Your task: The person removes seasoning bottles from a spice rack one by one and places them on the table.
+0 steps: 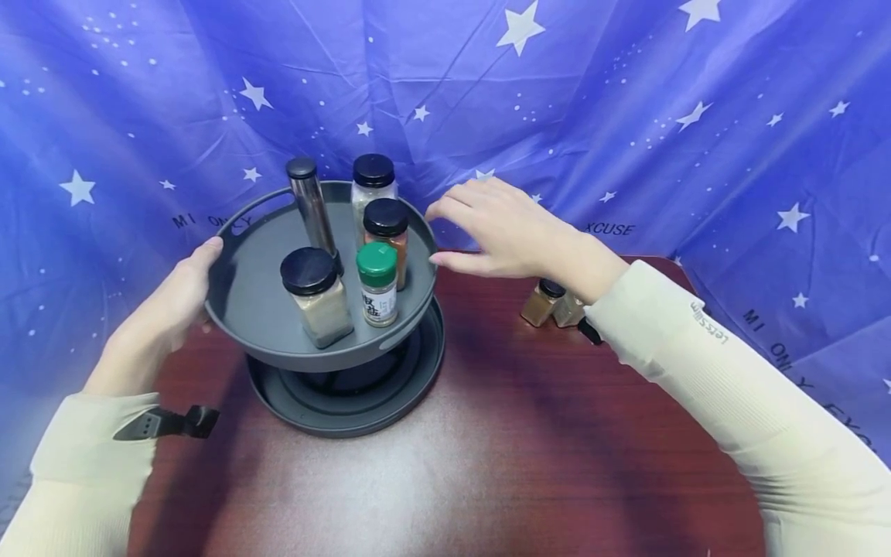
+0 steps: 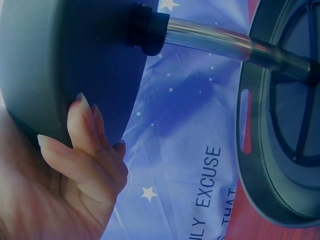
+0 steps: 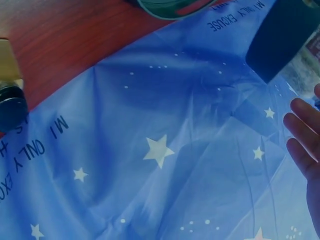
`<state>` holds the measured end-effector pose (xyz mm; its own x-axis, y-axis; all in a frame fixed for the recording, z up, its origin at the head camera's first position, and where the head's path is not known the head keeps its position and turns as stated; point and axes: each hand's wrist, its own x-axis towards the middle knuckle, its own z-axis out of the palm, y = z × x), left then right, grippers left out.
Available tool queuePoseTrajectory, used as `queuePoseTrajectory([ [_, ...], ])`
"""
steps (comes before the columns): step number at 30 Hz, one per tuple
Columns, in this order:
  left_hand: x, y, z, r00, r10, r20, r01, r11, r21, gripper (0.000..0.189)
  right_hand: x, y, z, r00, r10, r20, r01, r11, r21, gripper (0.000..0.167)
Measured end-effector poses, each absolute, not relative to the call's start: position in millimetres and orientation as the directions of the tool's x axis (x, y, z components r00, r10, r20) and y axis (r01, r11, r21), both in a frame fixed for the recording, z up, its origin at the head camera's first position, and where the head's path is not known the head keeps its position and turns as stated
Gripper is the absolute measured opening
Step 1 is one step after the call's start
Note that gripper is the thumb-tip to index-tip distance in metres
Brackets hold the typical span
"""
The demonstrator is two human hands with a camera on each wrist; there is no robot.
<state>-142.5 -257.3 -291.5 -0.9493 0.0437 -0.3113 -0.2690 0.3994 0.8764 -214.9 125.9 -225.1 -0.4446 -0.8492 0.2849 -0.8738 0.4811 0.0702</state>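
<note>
A two-tier grey round spice rack stands on the table. My left hand [image 1: 163, 305] grips the left rim of its upper tray [image 1: 250, 294], thumb at the top edge and fingers below; the left wrist view shows fingers [image 2: 82, 127] against the tray's side and underside. My right hand [image 1: 497, 228] is at the tray's right rim, fingers loosely extended and thumb apart; contact is unclear. The upper tray looks tilted. On it stand a black-lidded jar of pale powder [image 1: 327, 313], a green-capped shaker [image 1: 379, 290], two more black-lidded jars [image 1: 388, 240] and a metal post [image 1: 313, 209].
The lower tray [image 1: 278, 402] rests on the dark red table [image 1: 529, 433]. Small jars [image 1: 539, 305] lie on the right, partly behind my right forearm. A blue star-printed curtain [image 1: 445, 77] hangs behind. Beneath the upper tray, a metal pole [image 2: 215, 40] runs to the lower one.
</note>
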Motion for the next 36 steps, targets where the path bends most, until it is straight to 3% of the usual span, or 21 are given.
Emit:
queuePoseTrajectory([
  [8,-142.1,-259.2,-291.6,-0.942,0.045,-0.333,-0.286,0.414,0.864,0.059,-224.9,107.7,-201.6,-0.569,-0.809,0.145,-0.815,0.579,0.026,0.055],
  [13,-142.2,-258.7,-291.5,-0.947,0.042,-0.32,-0.275,0.41,0.87,0.059,-231.8,96.2,-193.0,-0.617,-0.782,0.084,-0.787,0.612,-0.081,0.067],
  [19,-142.5,-257.9,-291.7,-0.948,0.035,-0.317,-0.274,0.418,0.866,0.06,-239.7,88.5,-188.8,-0.655,-0.754,0.039,-0.747,0.64,-0.178,0.067],
  [26,-143.9,-257.4,-291.4,-0.947,0.029,-0.319,-0.276,0.428,0.86,0.061,-243.0,81.6,-182.8,-0.657,-0.753,0.043,-0.748,0.643,-0.166,0.067],
  [36,-144.0,-258.6,-292.5,-0.95,0.034,-0.311,-0.27,0.412,0.87,0.063,-244.3,64.4,-186.0,-0.568,-0.823,0.033,-0.816,0.557,-0.151,0.085],
])
